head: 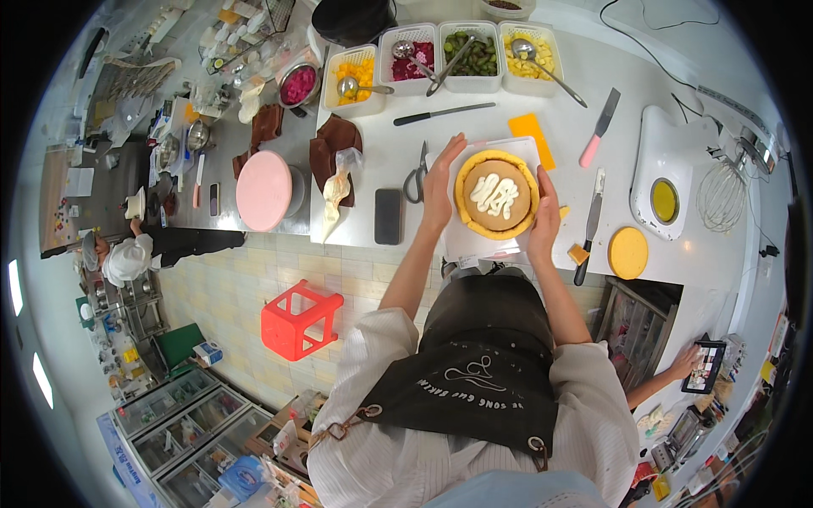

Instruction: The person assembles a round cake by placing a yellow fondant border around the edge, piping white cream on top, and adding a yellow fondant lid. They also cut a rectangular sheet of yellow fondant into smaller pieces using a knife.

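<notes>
Both hands flank a round cake [497, 194] with a yellow sponge rim, a light brown top and squiggles of white cream. It sits on a white board [526, 147] near the table's front edge. My left hand [443, 184] is at the board's left side, fingers extended. On the other side my right hand [544, 213] lies along the cake's right edge, fingers upright. Whether either hand presses on the cake or the board, I cannot tell. An orange scraper [532, 136] lies just beyond the board. A piping bag of white cream [336, 193] rests to the left.
Scissors [416, 178] and a phone [388, 216] lie left of the board; a pink turntable [265, 190] stands farther left. Fruit tubs [470, 81] line the back. Right are a pink-handled spatula [599, 130], a black-handled knife [592, 219] and a sponge disc [628, 253]. A co-worker [129, 259] is far left.
</notes>
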The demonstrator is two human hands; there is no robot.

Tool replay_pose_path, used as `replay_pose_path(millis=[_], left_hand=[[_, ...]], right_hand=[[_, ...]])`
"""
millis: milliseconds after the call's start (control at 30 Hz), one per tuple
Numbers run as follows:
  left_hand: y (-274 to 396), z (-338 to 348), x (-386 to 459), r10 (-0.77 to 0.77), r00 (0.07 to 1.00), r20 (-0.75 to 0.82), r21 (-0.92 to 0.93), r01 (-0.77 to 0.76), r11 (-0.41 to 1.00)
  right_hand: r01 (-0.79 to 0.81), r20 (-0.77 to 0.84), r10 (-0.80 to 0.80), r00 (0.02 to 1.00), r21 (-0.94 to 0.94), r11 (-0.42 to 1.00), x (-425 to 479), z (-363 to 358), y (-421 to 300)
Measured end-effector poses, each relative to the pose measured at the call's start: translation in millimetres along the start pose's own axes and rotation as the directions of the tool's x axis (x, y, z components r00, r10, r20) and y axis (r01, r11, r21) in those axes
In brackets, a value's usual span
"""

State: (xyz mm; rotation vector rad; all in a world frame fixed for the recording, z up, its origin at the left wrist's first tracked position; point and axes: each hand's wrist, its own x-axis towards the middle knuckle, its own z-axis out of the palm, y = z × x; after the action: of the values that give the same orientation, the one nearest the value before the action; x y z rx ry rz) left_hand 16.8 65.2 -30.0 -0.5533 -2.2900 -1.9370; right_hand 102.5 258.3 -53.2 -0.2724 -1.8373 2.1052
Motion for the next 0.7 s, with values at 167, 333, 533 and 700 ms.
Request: replay_pose_path(millis=[167, 333, 533, 700], left_hand=[[9.0, 6.3, 20.6, -0.197, 0.914, 0.354, -0.279, 0.305, 0.911], [4.7, 10.5, 18.1, -0.228, 0.908, 0.351, -0.292, 0.338, 0.895], [5.5, 9.1, 19.7, -0.194, 0.920, 0.341, -0.277, 0.295, 0.914], [2.0, 4.0, 11.3, 0.006, 0.984, 0.178, -0.106, 0.013, 0.994]], right_hand=[[-0.002, -0.050, 0.002, 0.999, -0.007, 1.000, -5.4, 24.3, -0.9], [0.002, -0.069, -0.003, 0.998, -0.016, 1.000, -2.7, 26.8, -3.7], [-0.012, -0.047, 0.010, 0.999, -0.038, 0.999, -3.9, 28.2, -6.5], [-0.012, -0.007, 0.011, 1.000, -0.039, 0.999, 16.0, 6.6, -10.2]])
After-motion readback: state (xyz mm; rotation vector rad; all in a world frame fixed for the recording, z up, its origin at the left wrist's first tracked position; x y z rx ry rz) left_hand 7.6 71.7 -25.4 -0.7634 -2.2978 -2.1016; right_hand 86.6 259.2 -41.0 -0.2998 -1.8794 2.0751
